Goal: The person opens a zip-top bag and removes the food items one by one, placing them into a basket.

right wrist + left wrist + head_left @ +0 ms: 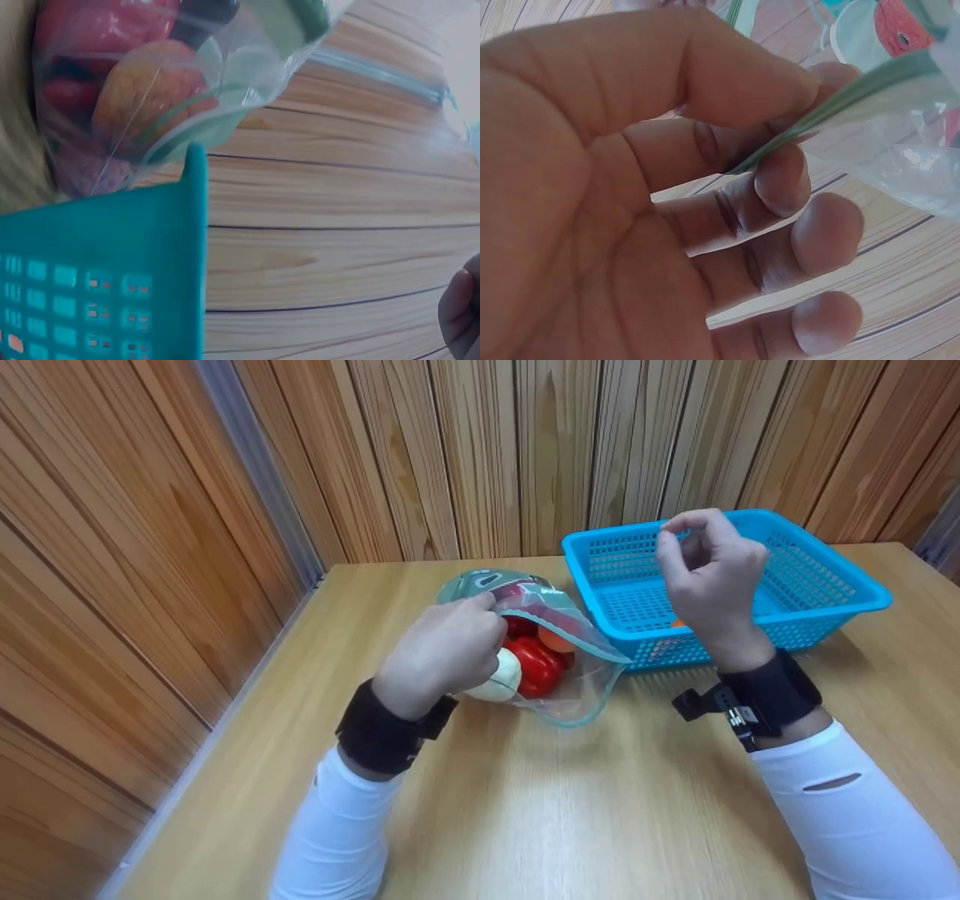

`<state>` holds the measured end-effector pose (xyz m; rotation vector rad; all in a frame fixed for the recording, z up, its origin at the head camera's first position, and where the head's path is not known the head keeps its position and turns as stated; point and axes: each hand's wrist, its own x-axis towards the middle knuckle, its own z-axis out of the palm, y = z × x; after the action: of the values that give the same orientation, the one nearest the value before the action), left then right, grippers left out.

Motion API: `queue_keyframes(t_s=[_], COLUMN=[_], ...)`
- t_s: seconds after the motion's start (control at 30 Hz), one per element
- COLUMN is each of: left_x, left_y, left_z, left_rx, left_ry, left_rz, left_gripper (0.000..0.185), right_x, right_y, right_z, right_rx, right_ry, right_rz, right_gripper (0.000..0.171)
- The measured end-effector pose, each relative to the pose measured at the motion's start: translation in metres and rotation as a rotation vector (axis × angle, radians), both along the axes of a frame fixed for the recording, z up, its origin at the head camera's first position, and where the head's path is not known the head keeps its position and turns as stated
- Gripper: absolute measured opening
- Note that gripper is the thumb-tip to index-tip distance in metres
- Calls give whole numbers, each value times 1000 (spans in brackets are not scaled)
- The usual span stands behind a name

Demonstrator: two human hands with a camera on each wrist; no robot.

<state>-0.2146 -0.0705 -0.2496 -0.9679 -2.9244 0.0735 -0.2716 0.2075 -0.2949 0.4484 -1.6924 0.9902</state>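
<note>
Bag (559, 660): clear, floppy plastic with a teal zip strip; it lies on the wooden table (525, 810) just left of the basket, mouth open toward the viewer.
Contents: a red pepper (534, 664), a white rounded piece (501, 679) and an orange piece (556, 640), probably light toy food; other shapes sit blurred deeper inside.
Left hand (442, 649): thumb and forefinger pinch the upper edge of the bag's mouth; the wrist view shows the zip strip (832, 109) between them, other fingers curled loosely.
Right hand (709, 566): raised above the basket, thumb and forefinger tips pressed together; nothing visible between them.
Basket (825, 607): rigid blue plastic lattice, shallow, rectangular; an orange item shows through its near wall.
Handling: the film looks slick and limp, likely to sag; the stiffer zip edge seems the surest hold.
Wall (150, 547): vertical wood panelling.
</note>
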Motion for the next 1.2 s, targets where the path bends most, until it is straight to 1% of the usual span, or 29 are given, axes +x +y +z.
queue_keyframes(t_s=[0.17,0.27,0.33,0.43,0.5,0.6,0.67,0.7,0.77,0.8,0.93,1.0,1.07,1.2], left_x=[0,0,0,0,-1,-1,-1,-1,-1,-1,-1,-1,-1,0], left_y=[0,0,1,1,1,2,2,2,1,1,0,0,-1,-1], left_z=[-1,-1,-1,0,0,0,0,0,0,0,0,0,0,-1], left_rx=[6,9,11,9,6,2,1,2,5,6,10,10,13,18], left_ry=[6,12,16,20,20,17,15,15,14,15,17,20,23,27], left_rz=[-8,-11,-14,-11,-8,-1,-2,-5,-14,-19,-30,-32,-34,-47], left_gripper=[14,15,15,15,16,17,18,18,19,19,19,20,20,21], right_x=[13,22,28,36,40,45,48,49,50,50,46,43,40,34], right_y=[-17,-26,-32,-38,-42,-49,-54,-57,-64,-67,-84,-90,-95,-98], right_z=[4,7,8,9,9,7,4,3,-2,-5,-24,-37,-49,-67], right_rx=[99,209,299,458,560,700,778,812,861,880,943,987,1044,1177], right_ry=[91,112,102,42,-8,-111,-179,-217,-291,-320,-402,-416,-413,-367], right_rz=[115,179,227,333,431,576,631,645,642,622,506,460,440,383], right_gripper=[10,12,12,9,7,10,12,14,18,22,48,62,71,87])
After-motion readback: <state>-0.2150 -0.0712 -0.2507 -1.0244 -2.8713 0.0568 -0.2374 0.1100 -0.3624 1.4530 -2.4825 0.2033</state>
